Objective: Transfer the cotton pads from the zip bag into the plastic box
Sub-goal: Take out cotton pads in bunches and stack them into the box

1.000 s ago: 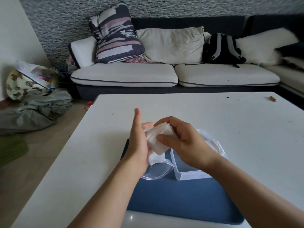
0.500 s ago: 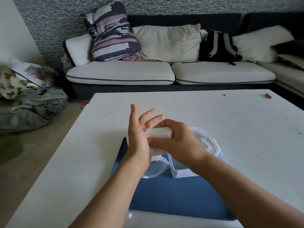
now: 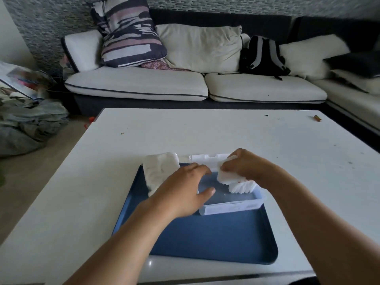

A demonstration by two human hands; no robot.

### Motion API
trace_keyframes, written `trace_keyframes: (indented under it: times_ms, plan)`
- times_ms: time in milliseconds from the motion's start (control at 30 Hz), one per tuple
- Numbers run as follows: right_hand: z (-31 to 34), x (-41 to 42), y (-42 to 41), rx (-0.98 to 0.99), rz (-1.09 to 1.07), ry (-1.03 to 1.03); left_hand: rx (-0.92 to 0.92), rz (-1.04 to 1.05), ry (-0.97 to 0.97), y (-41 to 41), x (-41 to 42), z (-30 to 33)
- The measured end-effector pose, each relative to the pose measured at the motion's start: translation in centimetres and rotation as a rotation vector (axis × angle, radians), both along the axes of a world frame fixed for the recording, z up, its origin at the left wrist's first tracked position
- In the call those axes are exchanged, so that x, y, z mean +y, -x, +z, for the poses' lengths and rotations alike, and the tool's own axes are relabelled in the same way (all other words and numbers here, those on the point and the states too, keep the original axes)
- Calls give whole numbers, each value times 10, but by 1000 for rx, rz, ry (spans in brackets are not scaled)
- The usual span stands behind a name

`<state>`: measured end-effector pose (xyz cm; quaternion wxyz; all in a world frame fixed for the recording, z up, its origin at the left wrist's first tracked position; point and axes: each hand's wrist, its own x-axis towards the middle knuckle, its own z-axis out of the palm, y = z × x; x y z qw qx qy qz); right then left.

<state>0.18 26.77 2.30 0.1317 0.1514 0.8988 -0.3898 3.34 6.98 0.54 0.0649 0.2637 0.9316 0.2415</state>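
Observation:
A clear plastic box (image 3: pixel 232 206) stands on a blue tray (image 3: pixel 205 237), its lid (image 3: pixel 205 158) folded back behind it. My right hand (image 3: pixel 246 166) grips a stack of white cotton pads (image 3: pixel 232 182) and holds it inside the right part of the box. My left hand (image 3: pixel 183 192) hovers over the box's left rim, fingers relaxed, holding nothing. The zip bag (image 3: pixel 159 171), still white with pads, lies on the tray's far left corner, partly behind my left hand.
The tray sits on a white table (image 3: pixel 287 153). A small brown object (image 3: pixel 317 118) lies near the table's far right edge. Behind the table stands a sofa (image 3: pixel 185 85) with cushions and a black backpack (image 3: pixel 262 56). Clothes lie on the floor at left.
My right hand has carried the pad stack from between both palms down into the box. My left hand has let go and lowered. The zip bag now lies on the tray.

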Motion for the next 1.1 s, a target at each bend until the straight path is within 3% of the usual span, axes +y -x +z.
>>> trace_keyframes:
  times_ms: [167,633,833,900,1033,1100]
  plan:
    - [-22,-11,9,130,-73,-369,14,-65,79,-3,6,-4]
    - [-43,-13,11,214,-67,-651,-25,-137,221,-6,1,-11]
    - [-51,-2,12,232,-101,-501,-23,-156,261,-11,2,-6]
    - [-38,-3,10,248,-129,-367,-38,-150,246,-11,0,-6]
    - [-5,-14,4,410,-122,-230,-32,-147,231,-9,0,-5]
    - [3,-23,-3,224,-2,-76,-24,-142,226,-8,1,-4]
